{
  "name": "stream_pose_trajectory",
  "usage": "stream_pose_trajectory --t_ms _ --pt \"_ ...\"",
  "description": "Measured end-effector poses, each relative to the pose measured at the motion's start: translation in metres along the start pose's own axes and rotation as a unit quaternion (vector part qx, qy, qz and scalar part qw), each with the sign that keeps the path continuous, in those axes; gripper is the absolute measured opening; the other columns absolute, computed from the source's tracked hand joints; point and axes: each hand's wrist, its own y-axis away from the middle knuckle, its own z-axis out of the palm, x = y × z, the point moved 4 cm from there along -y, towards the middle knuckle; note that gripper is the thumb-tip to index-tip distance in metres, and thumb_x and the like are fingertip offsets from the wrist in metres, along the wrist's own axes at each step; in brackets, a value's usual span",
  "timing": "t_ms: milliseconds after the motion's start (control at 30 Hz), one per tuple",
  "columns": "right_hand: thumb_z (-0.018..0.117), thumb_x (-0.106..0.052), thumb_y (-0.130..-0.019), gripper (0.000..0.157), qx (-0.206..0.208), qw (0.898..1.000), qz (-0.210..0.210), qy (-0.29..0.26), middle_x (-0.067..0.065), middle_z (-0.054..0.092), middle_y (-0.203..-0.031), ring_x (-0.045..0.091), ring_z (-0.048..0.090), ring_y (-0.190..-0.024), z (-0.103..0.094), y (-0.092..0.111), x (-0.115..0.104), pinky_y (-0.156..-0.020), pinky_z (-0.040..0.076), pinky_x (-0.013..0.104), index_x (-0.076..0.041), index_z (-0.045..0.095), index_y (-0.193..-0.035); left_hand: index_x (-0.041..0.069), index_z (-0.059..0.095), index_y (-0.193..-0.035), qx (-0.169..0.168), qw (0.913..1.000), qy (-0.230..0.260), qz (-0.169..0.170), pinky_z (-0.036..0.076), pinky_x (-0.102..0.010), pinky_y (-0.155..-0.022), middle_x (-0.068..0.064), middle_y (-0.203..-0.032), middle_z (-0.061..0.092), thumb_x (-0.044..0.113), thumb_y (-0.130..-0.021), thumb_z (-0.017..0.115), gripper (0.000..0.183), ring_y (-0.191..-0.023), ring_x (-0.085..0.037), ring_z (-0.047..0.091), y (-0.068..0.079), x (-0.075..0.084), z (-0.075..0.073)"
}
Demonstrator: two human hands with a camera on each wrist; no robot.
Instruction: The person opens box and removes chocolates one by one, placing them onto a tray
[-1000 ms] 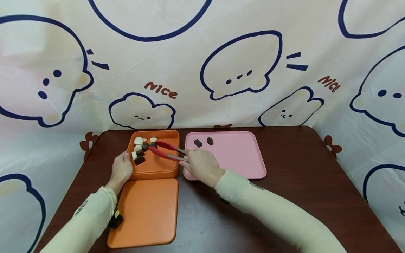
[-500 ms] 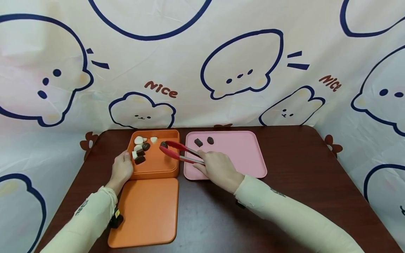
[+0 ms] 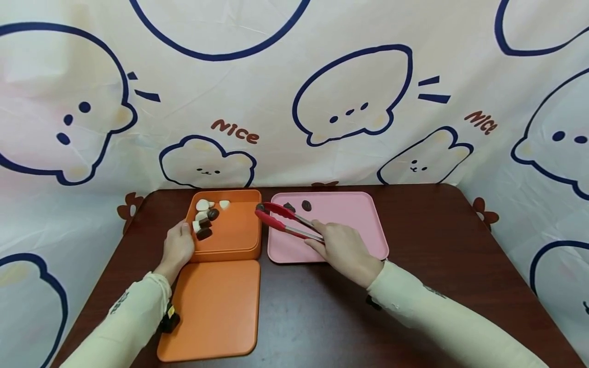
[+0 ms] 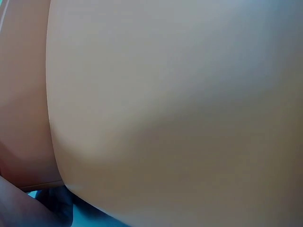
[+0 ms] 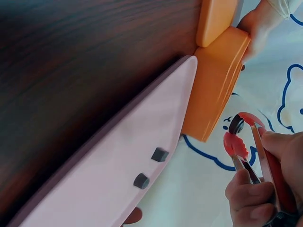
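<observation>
My right hand (image 3: 345,248) grips red-tipped metal tongs (image 3: 294,232). Between the tong tips is a small dark chocolate (image 5: 236,124), held up over the gap between the orange box and the pink tray. My left hand (image 3: 178,246) holds the left wall of the orange box (image 3: 236,230), thumb at the rim. White and dark chocolates (image 3: 202,217) sit along the left of that box. On the pink tray (image 3: 340,225) lie two dark pieces, one squarish (image 5: 160,154) and one oval (image 3: 306,205). Orange plastic fills most of the left wrist view.
An orange lid (image 3: 211,312) lies flat in front of the box, on the dark wooden table (image 3: 437,245). Behind the table hangs a pale cloth (image 3: 276,102) with cartoon drawings.
The right hand has moved right with the tongs, lifting one dark chocolate from among the pieces and carrying it past the box's right side. The left hand has stayed in place.
</observation>
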Motion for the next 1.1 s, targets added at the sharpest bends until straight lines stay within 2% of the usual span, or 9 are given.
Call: stream_pose_trajectory --t_ms 200,367,500,733,967,1100 --pt "0.073 -0.04 -0.093 0.032 0.009 1.0 0.015 0.006 0.0 0.061 -0.066 0.019 0.058 -0.061 -0.005 0.01 0.016 -0.056 0.053 0.041 -0.016 0.068 -0.113 0.003 0.016 -0.162 -0.001 1.0 -0.002 -0.003 0.024 -0.063 -0.122 -0.027 -0.161 0.032 0.034 -0.112 0.007 0.06 -0.152 -0.044 0.026 0.0 0.0 0.002" --pt "0.074 -0.039 -0.092 0.037 0.002 0.999 0.033 0.0 0.001 0.067 -0.074 0.016 0.056 -0.063 -0.005 0.017 0.031 -0.058 0.052 0.037 -0.015 0.07 -0.12 0.003 0.016 -0.162 -0.004 1.0 -0.006 0.003 0.024 -0.063 -0.122 -0.027 -0.163 0.028 0.034 -0.111 0.007 0.06 -0.152 -0.045 0.024 0.001 -0.001 0.002" --pt "0.075 -0.037 -0.091 0.038 0.0 0.999 0.043 -0.005 0.002 0.069 -0.078 0.016 0.055 -0.063 -0.004 0.021 0.044 -0.058 0.052 0.035 -0.012 0.07 -0.12 0.002 0.019 -0.161 0.001 0.9999 -0.009 0.01 0.025 -0.063 -0.121 -0.027 -0.162 0.03 0.034 -0.111 0.007 0.06 -0.15 -0.045 0.027 0.003 0.0 0.001" --pt "0.076 -0.038 -0.091 0.033 -0.004 0.998 0.065 0.003 0.0 0.059 -0.068 0.016 0.05 -0.055 -0.006 0.024 0.068 -0.047 0.049 0.036 -0.013 0.07 -0.11 0.003 0.021 -0.161 0.009 0.9998 -0.011 0.014 0.027 -0.062 -0.121 -0.028 -0.159 0.035 0.034 -0.111 0.007 0.06 -0.149 -0.045 0.031 0.001 0.003 -0.001" --pt "0.076 -0.037 -0.091 0.032 -0.011 0.996 0.08 0.022 0.0 0.053 -0.06 0.017 0.047 -0.051 -0.005 0.025 0.087 -0.043 0.041 0.032 -0.01 0.069 -0.108 0.002 0.023 -0.16 0.012 0.9998 -0.01 0.012 0.03 -0.063 -0.119 -0.029 -0.153 0.042 0.033 -0.112 0.007 0.06 -0.145 -0.044 0.037 0.0 0.003 -0.001" --pt "0.076 -0.035 -0.091 0.031 -0.021 0.995 0.093 0.025 0.001 0.052 -0.059 0.018 0.046 -0.051 -0.004 0.028 0.096 -0.043 0.04 0.031 -0.01 0.068 -0.107 0.003 0.022 -0.161 0.007 0.9999 -0.008 0.009 0.029 -0.063 -0.119 -0.028 -0.155 0.04 0.034 -0.111 0.007 0.06 -0.146 -0.044 0.035 0.001 0.002 0.0"
